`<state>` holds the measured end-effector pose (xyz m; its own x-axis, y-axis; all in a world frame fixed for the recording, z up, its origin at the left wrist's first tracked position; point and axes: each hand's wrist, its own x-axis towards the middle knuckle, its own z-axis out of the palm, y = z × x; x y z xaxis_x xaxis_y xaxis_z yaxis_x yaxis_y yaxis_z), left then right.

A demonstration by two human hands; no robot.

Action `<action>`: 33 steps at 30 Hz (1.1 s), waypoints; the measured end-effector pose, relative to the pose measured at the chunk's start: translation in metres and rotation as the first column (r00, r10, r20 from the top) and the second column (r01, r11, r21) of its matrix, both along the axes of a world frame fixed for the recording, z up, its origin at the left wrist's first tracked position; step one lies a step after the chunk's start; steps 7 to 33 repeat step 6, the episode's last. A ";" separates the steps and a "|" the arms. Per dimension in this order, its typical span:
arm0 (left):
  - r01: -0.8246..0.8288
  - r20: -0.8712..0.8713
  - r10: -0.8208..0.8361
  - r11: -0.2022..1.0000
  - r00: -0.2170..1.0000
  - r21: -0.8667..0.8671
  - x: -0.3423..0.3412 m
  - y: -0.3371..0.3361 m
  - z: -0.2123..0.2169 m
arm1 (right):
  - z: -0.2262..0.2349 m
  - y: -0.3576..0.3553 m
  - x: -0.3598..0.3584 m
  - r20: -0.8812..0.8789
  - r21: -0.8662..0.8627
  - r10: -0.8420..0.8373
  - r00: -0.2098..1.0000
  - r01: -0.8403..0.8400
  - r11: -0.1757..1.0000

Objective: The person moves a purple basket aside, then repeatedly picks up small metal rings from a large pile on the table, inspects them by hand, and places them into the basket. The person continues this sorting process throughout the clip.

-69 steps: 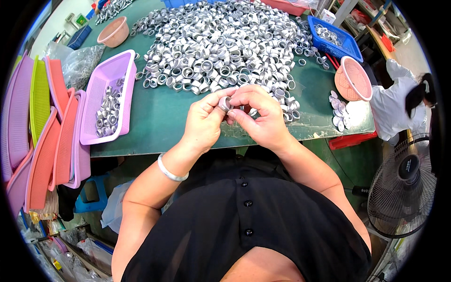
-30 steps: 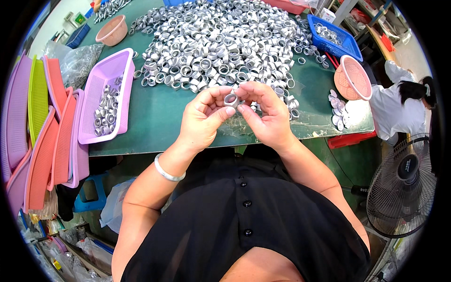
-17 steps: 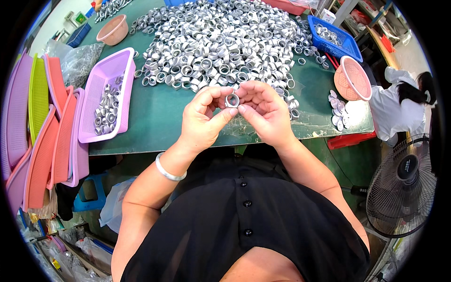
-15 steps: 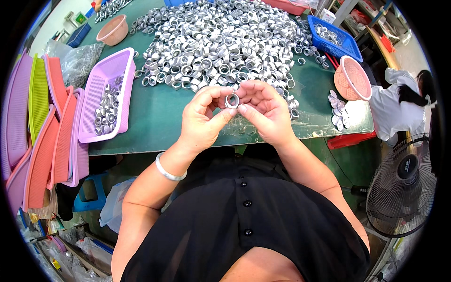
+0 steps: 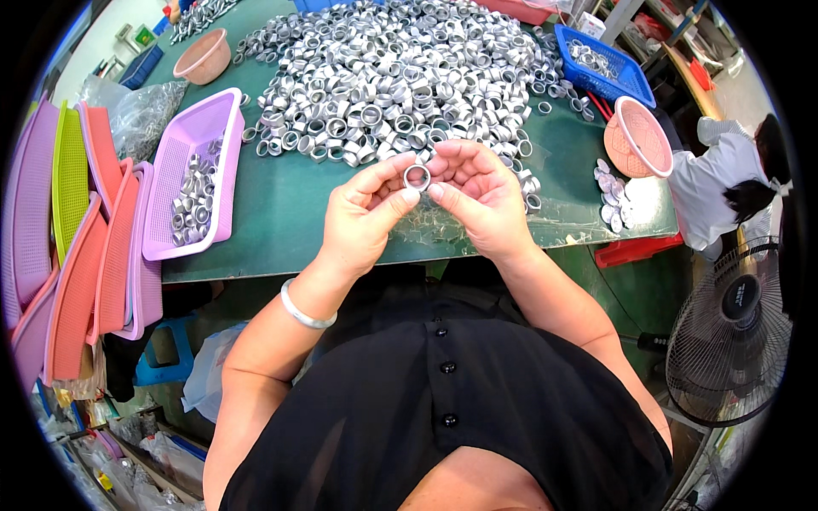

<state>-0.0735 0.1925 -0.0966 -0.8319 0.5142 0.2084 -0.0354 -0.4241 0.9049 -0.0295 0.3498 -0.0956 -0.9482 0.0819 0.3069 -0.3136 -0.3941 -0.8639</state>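
Observation:
A single silver metal ring [image 5: 417, 178] is held up over the table's near edge, its round opening facing me. My left hand [image 5: 362, 213] pinches it from the left between thumb and fingers. From the other side my right hand [image 5: 484, 203] has its thumb and fingertips at the ring's right edge, fingers curled. Just beyond my fingertips lies a big heap of similar metal rings [image 5: 400, 77]. To the left, a purple plastic basket [image 5: 232, 162] holds several more rings.
Stacked colourful baskets [image 5: 77, 255] stand at the left edge. On the green table [image 5: 281, 221] are a pink bowl [image 5: 203, 58], a blue basket [image 5: 635, 85], a pink round basket [image 5: 639, 140] and flat silver discs [image 5: 612, 200]. A fan [image 5: 733, 332] and another person [image 5: 716, 183] are at right.
The ring has turned in my fingertips, now showing its opening more fully, and has shifted slightly up and left. The person at right has moved a little.

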 end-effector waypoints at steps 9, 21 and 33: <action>0.130 0.325 -0.171 0.981 0.930 0.144 -0.008 -0.005 0.001 | 0.003 0.000 0.001 -0.061 0.085 0.000 0.998 0.005 0.996; 0.130 0.325 -0.171 0.981 0.930 0.144 -0.008 -0.005 0.001 | 0.003 0.000 0.001 -0.061 0.085 0.000 0.998 0.005 0.996; 0.130 0.325 -0.171 0.981 0.930 0.144 -0.008 -0.005 0.001 | 0.003 0.000 0.001 -0.061 0.085 0.000 0.998 0.005 0.996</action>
